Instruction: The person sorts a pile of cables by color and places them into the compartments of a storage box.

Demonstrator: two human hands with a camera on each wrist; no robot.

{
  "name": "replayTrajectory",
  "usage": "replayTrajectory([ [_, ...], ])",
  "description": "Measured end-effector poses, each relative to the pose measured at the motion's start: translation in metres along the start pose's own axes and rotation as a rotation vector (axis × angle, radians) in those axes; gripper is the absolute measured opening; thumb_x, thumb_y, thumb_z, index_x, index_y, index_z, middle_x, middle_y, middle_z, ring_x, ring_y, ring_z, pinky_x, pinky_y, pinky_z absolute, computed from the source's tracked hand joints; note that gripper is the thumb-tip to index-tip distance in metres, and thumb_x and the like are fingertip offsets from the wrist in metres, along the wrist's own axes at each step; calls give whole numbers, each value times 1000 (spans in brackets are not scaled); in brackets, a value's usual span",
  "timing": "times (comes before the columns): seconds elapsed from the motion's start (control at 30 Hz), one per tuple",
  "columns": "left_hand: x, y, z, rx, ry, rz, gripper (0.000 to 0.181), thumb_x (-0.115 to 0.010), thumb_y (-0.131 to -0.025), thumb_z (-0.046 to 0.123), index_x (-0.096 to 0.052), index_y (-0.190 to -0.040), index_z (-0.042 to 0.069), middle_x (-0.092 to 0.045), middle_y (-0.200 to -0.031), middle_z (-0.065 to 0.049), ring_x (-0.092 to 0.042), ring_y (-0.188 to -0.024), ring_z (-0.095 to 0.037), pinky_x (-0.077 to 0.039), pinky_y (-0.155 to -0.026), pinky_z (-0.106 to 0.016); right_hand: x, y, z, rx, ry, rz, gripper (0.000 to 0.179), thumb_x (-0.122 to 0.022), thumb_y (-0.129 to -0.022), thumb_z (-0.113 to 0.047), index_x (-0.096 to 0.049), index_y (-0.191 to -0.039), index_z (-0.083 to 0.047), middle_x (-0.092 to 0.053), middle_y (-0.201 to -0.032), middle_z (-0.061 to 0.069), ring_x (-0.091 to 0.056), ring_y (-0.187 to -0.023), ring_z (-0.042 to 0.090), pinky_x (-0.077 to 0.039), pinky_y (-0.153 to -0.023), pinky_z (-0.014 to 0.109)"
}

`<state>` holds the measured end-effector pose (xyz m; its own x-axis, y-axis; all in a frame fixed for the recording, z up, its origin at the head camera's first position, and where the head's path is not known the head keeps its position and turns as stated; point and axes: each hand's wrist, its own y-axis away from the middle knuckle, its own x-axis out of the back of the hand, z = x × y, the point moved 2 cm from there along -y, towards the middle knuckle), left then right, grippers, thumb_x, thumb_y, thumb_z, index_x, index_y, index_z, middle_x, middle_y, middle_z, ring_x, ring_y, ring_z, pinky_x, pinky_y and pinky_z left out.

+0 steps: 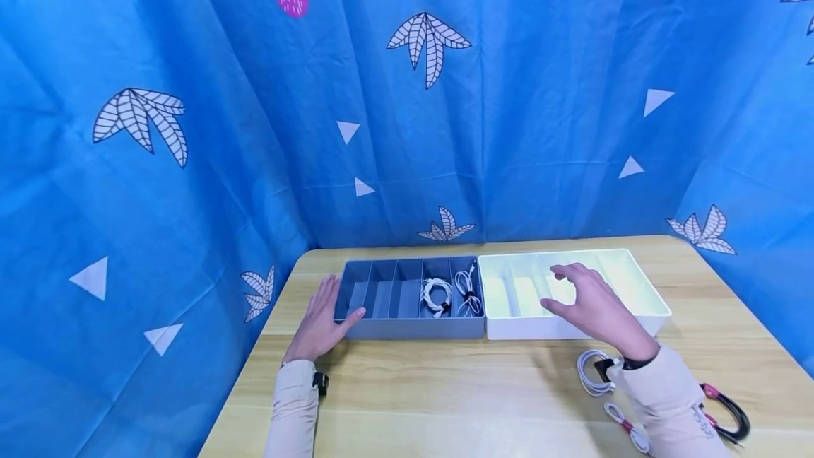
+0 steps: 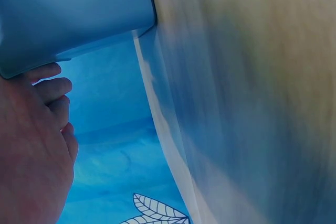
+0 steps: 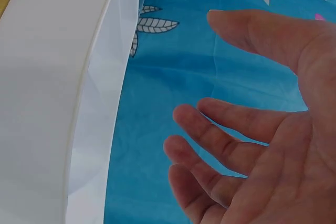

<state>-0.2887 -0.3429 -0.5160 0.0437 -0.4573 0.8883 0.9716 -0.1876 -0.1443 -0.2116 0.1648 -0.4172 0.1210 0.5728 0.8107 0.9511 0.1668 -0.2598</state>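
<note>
My left hand (image 1: pixel 319 324) rests against the left end of a dark grey divided box (image 1: pixel 416 329). Its fingers lie along the outer side and the thumb reaches over the front corner. A white coiled cable (image 1: pixel 437 295) lies in one compartment. Beside it, in the rightmost compartment, is another white cable (image 1: pixel 469 293) with a dark tie. Above a white divided box (image 1: pixel 537 329) hovers my right hand (image 1: pixel 594 306), thumb and fingers spread apart around nothing. In the right wrist view, that hand's fingers (image 3: pixel 223 142) are loosely bent beside the white box's rim.
On the table (image 1: pixel 445 401), a white cable with a black tie (image 1: pixel 591 377) lies in front of the white box. Nearer are a white cable with a red tie (image 1: pixel 626 426) and a black cable (image 1: pixel 738 415), partly behind my right sleeve. A blue curtain (image 1: pixel 407 126) hangs behind.
</note>
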Motion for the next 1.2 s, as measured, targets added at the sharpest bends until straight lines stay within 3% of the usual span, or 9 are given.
replayTrajectory([
  [1.2,2,2,3,14,-2,-9,105,-49,-95,76,-10,-167,9,-3,-177,-10,-2,-164,-33,-8,-132,-60,29,48,53,-85,9,29,69,-79,-90,-27,-52,-138,16,-60,-130,38,-54,-118,57,-49,-93,71],
])
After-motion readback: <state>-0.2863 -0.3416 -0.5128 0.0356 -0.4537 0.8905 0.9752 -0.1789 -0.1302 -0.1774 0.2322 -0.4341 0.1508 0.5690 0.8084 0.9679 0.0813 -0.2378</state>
